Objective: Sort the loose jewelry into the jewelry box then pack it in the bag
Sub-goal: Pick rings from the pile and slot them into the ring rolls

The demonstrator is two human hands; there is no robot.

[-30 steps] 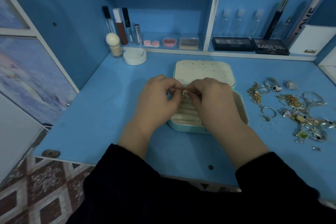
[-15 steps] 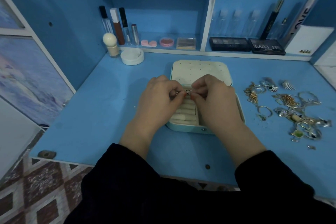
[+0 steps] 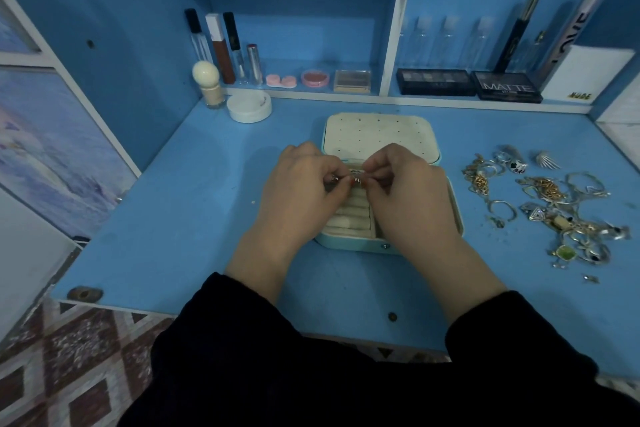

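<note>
Currently both hands meet over the open box; left hand and right hand each have fingers curled, thumb and forefinger tips pinching one small silver piece between them; too small to tell if ring or earring. Piece hangs just above the padded ring rolls, which lie directly below, on the person's side; rolls run left-right across the box, so a ring would likely go down edge-on into a slot between them. Jewelry box sits mid-table, lid laid back away from the person; loose jewelry pile lies on the table well right of the box, nearer the right hand, so that hand looks better placed for the next pick; most sorting seems undone; no bag in view.
</note>
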